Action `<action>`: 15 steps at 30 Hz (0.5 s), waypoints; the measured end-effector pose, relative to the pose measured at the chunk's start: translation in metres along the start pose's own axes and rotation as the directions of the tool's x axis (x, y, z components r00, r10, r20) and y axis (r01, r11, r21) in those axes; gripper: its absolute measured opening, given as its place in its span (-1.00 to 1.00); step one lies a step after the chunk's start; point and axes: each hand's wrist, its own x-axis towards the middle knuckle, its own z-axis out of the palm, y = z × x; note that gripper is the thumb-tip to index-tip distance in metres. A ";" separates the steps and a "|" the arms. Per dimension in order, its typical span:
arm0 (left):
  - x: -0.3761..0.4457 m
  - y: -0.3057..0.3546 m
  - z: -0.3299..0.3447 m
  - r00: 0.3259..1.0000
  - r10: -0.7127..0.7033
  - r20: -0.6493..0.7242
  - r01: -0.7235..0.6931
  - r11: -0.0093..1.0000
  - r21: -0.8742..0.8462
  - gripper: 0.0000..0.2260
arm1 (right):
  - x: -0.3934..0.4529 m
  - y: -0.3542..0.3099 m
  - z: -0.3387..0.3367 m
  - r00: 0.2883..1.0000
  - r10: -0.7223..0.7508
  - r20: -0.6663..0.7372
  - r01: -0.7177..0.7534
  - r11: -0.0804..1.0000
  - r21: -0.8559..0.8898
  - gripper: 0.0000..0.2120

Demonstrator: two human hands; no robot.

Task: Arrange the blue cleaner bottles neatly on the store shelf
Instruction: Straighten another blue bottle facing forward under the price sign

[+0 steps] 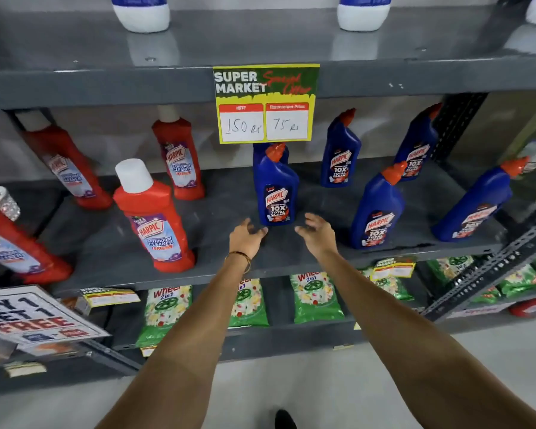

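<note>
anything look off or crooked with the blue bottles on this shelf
Nothing is spilled or tipped over; all five blue bottles stand upright. But they sit unevenly: the middle bottle between the open hands stands apart, and the other four form two staggered pairs, back and front, with unequal gaps.

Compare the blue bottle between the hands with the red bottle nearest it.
The blue plastic cleaner bottle has an angled orange nozzle cap; the red plastic cleaner bottle has a straight white cap. Blue reads "10X Total Clean", red "Bathroom Cleaner". Both are Harpic, upright on the grey metal shelf.
</note>
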 end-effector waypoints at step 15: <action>0.034 0.009 0.009 0.991 0.072 0.114 -0.061 0.993 -0.099 -0.50 | 0.053 0.000 0.019 0.980 -0.009 0.200 -0.014 0.993 0.115 -0.51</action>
